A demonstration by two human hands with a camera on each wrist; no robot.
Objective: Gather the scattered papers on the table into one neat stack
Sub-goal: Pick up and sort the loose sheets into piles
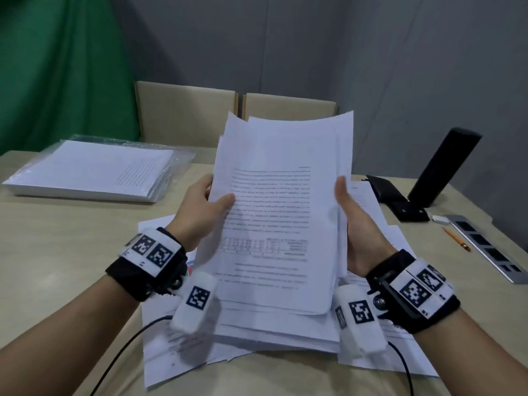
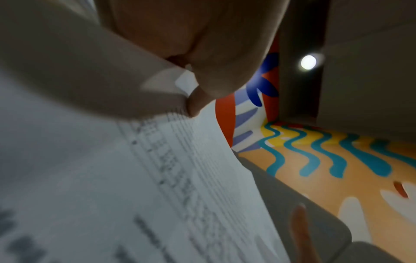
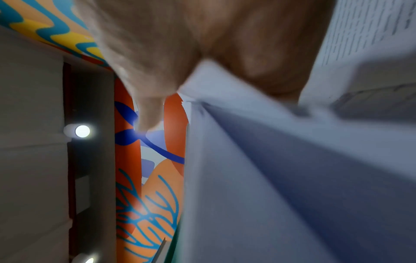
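I hold a bundle of printed white sheets [image 1: 281,201] upright above the table, its top edges fanned and uneven. My left hand [image 1: 204,208] grips the bundle's left edge, thumb across the front page. My right hand [image 1: 353,221] grips the right edge, thumb in front and fingers hidden behind. Under the bundle, more loose papers [image 1: 257,330] lie overlapped and askew on the table. In the left wrist view the printed sheets [image 2: 180,186] run past my thumb [image 2: 195,101]. The right wrist view shows the sheets' plain backs [image 3: 281,169] against my palm.
A separate paper stack in clear plastic wrap [image 1: 94,170] lies at the far left. A black cylinder [image 1: 445,170], a black case [image 1: 397,200], a white eraser [image 1: 440,219], a pencil [image 1: 456,239] and a grey ruler-like strip [image 1: 485,247] sit at the right. Two chair backs [image 1: 234,115] stand behind the beige table [image 1: 57,238].
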